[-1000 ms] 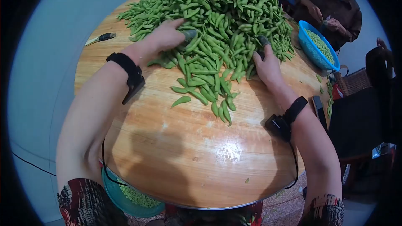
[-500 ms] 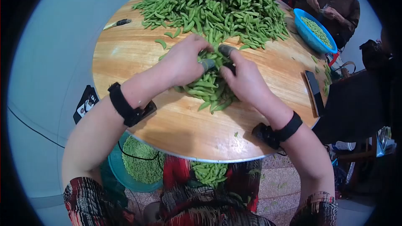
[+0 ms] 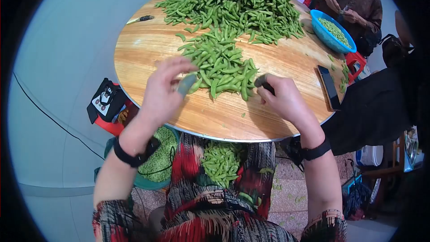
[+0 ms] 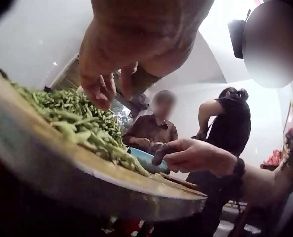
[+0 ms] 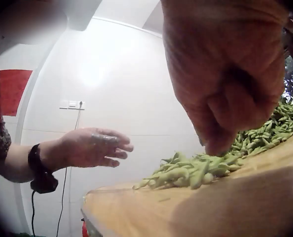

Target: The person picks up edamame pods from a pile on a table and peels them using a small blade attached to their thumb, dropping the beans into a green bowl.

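Observation:
A loose spread of green soybean pods (image 3: 224, 69) lies on the round wooden table (image 3: 143, 58), trailing from a tall heap of pods (image 3: 242, 4) behind it. My left hand (image 3: 163, 87) is raised just left of the spread, its fingers loosely bent and nothing between them; its thumb wears a grey-green cover. On the spread's right side, my right hand (image 3: 286, 98) has its fingers curled in, with dark covers at the thumb and a finger. No pod shows in it. In the right wrist view, the curled right hand (image 5: 225, 98) hangs close over the pods.
More pods (image 3: 220, 163) lie in my lap. Below the table's left edge stands a green basin (image 3: 154, 183) of shelled beans. A blue basket (image 3: 333, 33) of beans and a phone (image 3: 329, 88) are at the right, a knife-like tool (image 3: 141, 19) at the left. Another person (image 3: 349, 4) sits across.
Both hands reached to the heap, drew a batch of pods toward the near edge, then parted to either side of it. The head view has tilted down, showing more of the lap.

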`<move>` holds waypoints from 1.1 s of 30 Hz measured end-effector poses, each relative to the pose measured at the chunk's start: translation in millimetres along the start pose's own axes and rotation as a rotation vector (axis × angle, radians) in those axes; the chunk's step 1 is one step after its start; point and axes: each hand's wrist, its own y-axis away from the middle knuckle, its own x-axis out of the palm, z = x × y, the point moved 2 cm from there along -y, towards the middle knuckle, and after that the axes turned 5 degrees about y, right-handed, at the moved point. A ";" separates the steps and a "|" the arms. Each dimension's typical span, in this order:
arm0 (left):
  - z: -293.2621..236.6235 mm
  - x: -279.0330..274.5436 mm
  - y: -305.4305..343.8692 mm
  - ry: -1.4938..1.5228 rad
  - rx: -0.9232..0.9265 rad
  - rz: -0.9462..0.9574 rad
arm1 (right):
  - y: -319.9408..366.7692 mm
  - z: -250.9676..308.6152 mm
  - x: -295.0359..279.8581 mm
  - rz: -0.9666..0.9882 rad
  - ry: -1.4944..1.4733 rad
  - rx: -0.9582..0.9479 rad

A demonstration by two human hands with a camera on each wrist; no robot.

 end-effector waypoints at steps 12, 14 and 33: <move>-29.1 63.9 84.1 0.161 -0.193 -0.140 | 7.6 24.4 47.1 -0.224 0.433 0.013; -29.7 62.8 82.6 0.177 -0.249 -0.088 | 7.4 20.1 46.0 -0.218 0.465 0.007; -24.6 72.6 63.8 1.229 -0.714 -0.236 | 57.2 69.7 47.7 0.451 -1.239 0.369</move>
